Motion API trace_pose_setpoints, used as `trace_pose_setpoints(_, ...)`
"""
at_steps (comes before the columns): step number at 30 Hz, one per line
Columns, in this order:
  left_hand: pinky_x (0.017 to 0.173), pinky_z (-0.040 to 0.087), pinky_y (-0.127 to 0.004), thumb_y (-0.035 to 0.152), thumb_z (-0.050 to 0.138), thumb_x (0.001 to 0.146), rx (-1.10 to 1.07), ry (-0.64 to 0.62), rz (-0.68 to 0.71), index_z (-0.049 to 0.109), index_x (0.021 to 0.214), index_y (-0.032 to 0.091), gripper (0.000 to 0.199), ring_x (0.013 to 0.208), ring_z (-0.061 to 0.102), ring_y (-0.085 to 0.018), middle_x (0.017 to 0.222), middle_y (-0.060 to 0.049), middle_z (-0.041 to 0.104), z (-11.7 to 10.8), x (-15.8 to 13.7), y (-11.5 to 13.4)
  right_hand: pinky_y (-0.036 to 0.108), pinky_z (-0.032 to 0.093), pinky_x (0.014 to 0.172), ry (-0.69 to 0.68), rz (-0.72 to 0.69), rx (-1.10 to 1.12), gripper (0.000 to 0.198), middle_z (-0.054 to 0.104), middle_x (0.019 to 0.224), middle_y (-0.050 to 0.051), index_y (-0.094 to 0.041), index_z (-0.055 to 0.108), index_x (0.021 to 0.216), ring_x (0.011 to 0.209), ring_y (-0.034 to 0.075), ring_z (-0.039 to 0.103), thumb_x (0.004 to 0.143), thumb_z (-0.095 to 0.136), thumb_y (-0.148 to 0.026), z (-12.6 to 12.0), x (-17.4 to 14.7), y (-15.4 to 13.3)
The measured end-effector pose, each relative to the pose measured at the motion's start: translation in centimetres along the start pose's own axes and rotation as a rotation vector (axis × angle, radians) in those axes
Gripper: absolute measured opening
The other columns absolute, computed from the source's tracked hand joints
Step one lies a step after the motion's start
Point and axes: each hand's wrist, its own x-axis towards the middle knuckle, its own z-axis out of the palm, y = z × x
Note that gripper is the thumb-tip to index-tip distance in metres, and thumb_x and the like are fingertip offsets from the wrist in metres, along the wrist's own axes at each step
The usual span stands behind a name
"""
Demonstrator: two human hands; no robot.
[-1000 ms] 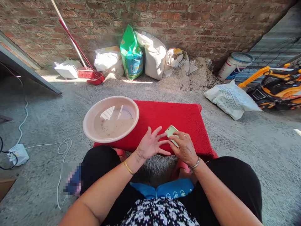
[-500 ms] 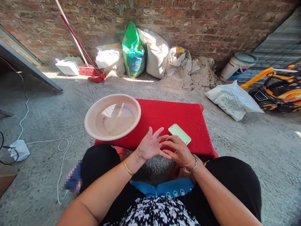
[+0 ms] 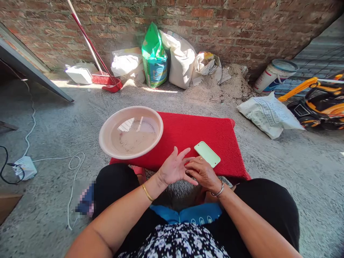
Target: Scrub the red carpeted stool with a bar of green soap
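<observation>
My left hand (image 3: 176, 167) is held palm up with its fingers spread, near the front edge of the red cloth-covered table (image 3: 188, 132). From the right, my right hand (image 3: 202, 172) curls its fingers around a finger of my left hand. A gold bracelet (image 3: 147, 192) is on the left wrist and a silver one (image 3: 219, 189) on the right. Just beyond my right hand lies a shallow pale green soap dish (image 3: 209, 154). To the left on the table stands a wide beige basin (image 3: 106, 143) holding water.
Along the brick wall stand a red dustpan (image 3: 114, 86), a green bag (image 3: 154, 61), a white sack (image 3: 182, 61) and a lidded bucket (image 3: 274, 75). Another sack (image 3: 270, 113) lies on the floor at right. White cable (image 3: 70, 200) and a power strip (image 3: 26, 168) are at left.
My right hand's fingers have closed further around a finger of my left hand. The whole view has shifted slightly; the basin and soap dish stay in place.
</observation>
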Motion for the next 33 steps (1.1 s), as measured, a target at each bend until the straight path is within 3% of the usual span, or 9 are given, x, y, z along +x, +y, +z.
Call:
trace_pose_setpoints(4,0.072,0.055,-0.059,0.07,0.039,0.088,0.1,0.027,0.027,0.041,0.138,0.031,0.063,0.106,0.059,-0.03,0.136,-0.012,0.049,-0.1,-0.1,-0.3,0.033,0.045,0.079,0.011,0.024,-0.049,0.021,0.07,0.092,0.005,-0.022,0.067,0.09,0.086,0.017,0.06,0.096,0.047,-0.026,-0.2,-0.3,0.1)
trace_pose_setpoints(7,0.073,0.057,-0.045,0.055,0.058,0.085,0.375,0.203,0.109,0.05,0.128,0.028,0.051,0.104,0.058,-0.026,0.125,-0.01,0.053,-0.4,-0.1,0.1,0.037,0.044,0.084,0.168,0.167,-0.286,0.022,0.066,0.097,0.009,-0.021,0.069,0.097,0.094,0.021,0.058,0.095,0.049,-0.031,-1.1,-0.8,1.2)
trace_pose_setpoints(11,0.077,0.053,-0.036,0.036,0.063,0.083,1.163,0.571,0.18,0.06,0.114,0.02,0.035,0.083,0.059,-0.017,0.098,-0.005,0.056,-0.8,-1.1,1.5,0.04,0.043,0.081,0.233,0.377,-0.602,0.031,0.059,0.106,0.014,-0.02,0.069,0.1,0.096,0.026,0.055,0.087,0.058,-0.045,-2.4,-1.8,3.6)
trace_pose_setpoints(14,0.087,0.049,-0.038,0.031,0.057,0.087,1.785,0.634,0.196,0.063,0.113,0.02,0.028,0.087,0.058,-0.018,0.101,-0.005,0.054,-0.8,-2.5,2.4,0.038,0.043,0.075,0.135,0.418,-0.63,0.033,0.059,0.102,0.012,-0.02,0.068,0.097,0.089,0.025,0.056,0.083,0.061,-0.049,-2.8,-2.6,5.0)
trace_pose_setpoints(17,0.087,0.048,-0.036,0.031,0.052,0.091,2.116,0.704,0.141,0.062,0.116,0.021,0.028,0.098,0.059,-0.022,0.109,-0.008,0.053,-0.8,-3.8,2.8,0.035,0.043,0.072,0.066,0.419,-0.593,0.031,0.061,0.096,0.009,-0.021,0.066,0.098,0.083,0.023,0.057,0.082,0.064,-0.048,-3.0,-2.9,5.7)
trace_pose_setpoints(23,0.082,0.049,-0.036,0.031,0.049,0.093,2.262,0.776,0.016,0.061,0.113,0.019,0.027,0.099,0.06,-0.025,0.111,-0.012,0.053,-1.1,-4.6,3.2,0.029,0.042,0.063,0.041,0.507,-0.55,0.027,0.062,0.088,0.006,-0.023,0.064,0.096,0.079,0.022,0.06,0.079,0.067,-0.043,-2.7,-1.4,3.9)
trace_pose_setpoints(28,0.081,0.05,-0.035,0.032,0.046,0.094,2.294,0.763,0.041,0.062,0.114,0.019,0.028,0.098,0.061,-0.025,0.11,-0.011,0.056,-1.3,-4.4,3.4,0.029,0.046,0.068,0.083,0.369,-0.366,0.024,0.062,0.092,0.005,-0.023,0.064,0.095,0.084,0.02,0.061,0.078,0.069,-0.04,0.3,-0.2,0.9)
trace_pose_setpoints(31,0.093,0.046,-0.04,0.037,0.045,0.095,2.345,0.778,0.139,0.058,0.125,0.016,0.039,0.112,0.057,-0.029,0.12,-0.016,0.057,-1.4,-3.6,2.9,0.03,0.047,0.072,0.219,0.426,-0.225,0.025,0.063,0.093,0.004,-0.024,0.065,0.093,0.086,0.019,0.061,0.077,0.069,-0.043,0.5,0.2,1.1)
trace_pose_setpoints(33,0.108,0.034,-0.047,0.044,0.048,0.093,2.372,0.732,0.227,0.05,0.136,0.015,0.052,0.131,0.044,-0.033,0.139,-0.019,0.049,-1.8,-2.8,2.5,0.031,0.047,0.073,0.388,0.538,-0.117,0.03,0.064,0.09,0.004,-0.023,0.065,0.09,0.084,0.019,0.061,0.073,0.071,-0.046,-0.9,0.3,2.3)
